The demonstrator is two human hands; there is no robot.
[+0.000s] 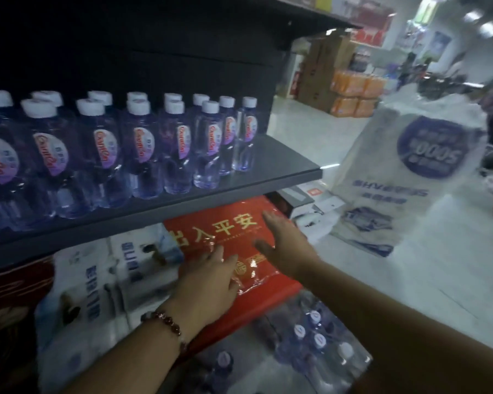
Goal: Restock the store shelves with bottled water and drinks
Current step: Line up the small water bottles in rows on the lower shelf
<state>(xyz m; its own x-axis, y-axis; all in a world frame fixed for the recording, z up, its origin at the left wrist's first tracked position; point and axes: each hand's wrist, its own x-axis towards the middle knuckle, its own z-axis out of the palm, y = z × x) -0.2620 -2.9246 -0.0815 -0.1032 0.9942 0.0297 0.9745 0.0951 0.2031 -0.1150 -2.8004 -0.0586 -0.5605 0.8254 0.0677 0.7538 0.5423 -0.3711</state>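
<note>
Two rows of clear water bottles [143, 149] with white caps and pink labels stand on the dark shelf [291, 163]. Below the shelf lies a red plastic-wrapped mat [228, 223] with yellow characters. My left hand [208, 282], with a bead bracelet at the wrist, rests flat on the mat with fingers spread. My right hand [282, 240] lies open on the mat's right part. A shrink-wrapped pack of water bottles [310, 339] sits under the mat's near end.
White packaged goods [91, 280] are stacked left of the mat. A tall white wrapped stack [410, 172] with blue print stands on the floor at right. Orange packs [353, 92] and cardboard boxes [319, 69] sit across the aisle.
</note>
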